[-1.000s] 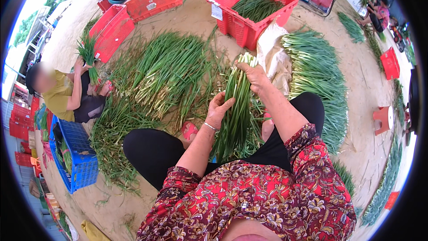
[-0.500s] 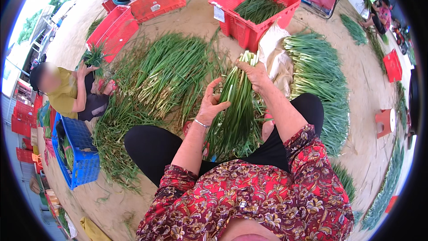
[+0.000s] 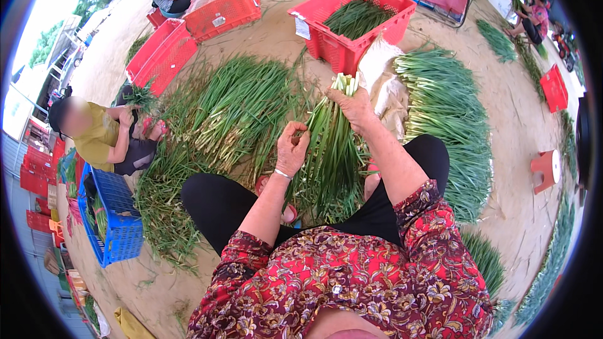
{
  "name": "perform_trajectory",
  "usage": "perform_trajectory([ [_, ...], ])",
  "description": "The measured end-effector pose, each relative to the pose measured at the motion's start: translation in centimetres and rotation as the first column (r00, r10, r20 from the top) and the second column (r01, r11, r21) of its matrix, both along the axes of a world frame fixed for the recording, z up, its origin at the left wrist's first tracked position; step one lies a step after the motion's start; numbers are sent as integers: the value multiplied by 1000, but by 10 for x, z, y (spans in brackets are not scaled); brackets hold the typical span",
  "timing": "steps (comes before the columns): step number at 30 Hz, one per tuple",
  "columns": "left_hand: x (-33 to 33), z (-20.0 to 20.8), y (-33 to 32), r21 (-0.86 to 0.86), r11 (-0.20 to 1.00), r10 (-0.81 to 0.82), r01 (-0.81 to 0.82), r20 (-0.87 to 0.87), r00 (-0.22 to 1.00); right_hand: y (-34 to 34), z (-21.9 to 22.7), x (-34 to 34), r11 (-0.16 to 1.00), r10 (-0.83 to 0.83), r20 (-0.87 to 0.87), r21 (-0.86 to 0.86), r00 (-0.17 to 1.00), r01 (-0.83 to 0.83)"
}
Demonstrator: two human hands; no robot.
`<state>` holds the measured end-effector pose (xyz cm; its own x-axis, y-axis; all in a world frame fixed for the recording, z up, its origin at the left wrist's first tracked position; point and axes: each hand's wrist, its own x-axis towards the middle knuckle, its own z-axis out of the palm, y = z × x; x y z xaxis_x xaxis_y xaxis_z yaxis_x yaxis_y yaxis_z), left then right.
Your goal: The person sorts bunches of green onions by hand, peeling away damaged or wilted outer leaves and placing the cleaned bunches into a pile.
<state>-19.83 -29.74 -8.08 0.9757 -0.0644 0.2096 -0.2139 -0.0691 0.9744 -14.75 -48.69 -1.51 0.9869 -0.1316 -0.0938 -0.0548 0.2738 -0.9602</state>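
Observation:
My right hand (image 3: pixel 353 108) is wrapped round a bunch of garlic chives (image 3: pixel 331 144), just below its pale stem ends, and the green leaves hang down between my knees. At the left edge of those leaves, my left hand (image 3: pixel 293 149) has its fingers curled in, thumb and forefinger close together in a pinch. Whatever is in that pinch, if anything, is too small to make out. Ahead to the left lies a loose heap of chives (image 3: pixel 242 110). To the right, a neat pile of chives (image 3: pixel 446 125) rests beside a whitish sack (image 3: pixel 391 97).
A red crate (image 3: pixel 339 50) holding greens stands ahead, with a tipped red crate (image 3: pixel 162 56) farther left. A co-worker in an olive shirt (image 3: pixel 97 141) sits at left beside a blue crate (image 3: pixel 119 220). A red stool (image 3: pixel 544 171) stands far right.
My left hand has drawn slightly down and left, its spread fingers curling into a pinch. My right hand keeps its hold on the chives. The view has shifted a little.

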Motion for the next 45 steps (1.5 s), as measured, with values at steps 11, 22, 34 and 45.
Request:
perform_trajectory([
  [11,23,61,-1,136,989,42,-62,144,989,-11,23,-19,973,229,154,-11,961,-230],
  [22,16,100,-24,211,950,-213,232,-112,971,-11,28,-29,954,231,131,166,964,-251],
  [34,16,103,-47,74,971,-233,229,65,970,-22,24,-24,971,196,176,101,965,-215],
  [45,25,-35,57,853,342,-146,394,-366,919,-90,48,3,903,-247,88,382,965,196],
])
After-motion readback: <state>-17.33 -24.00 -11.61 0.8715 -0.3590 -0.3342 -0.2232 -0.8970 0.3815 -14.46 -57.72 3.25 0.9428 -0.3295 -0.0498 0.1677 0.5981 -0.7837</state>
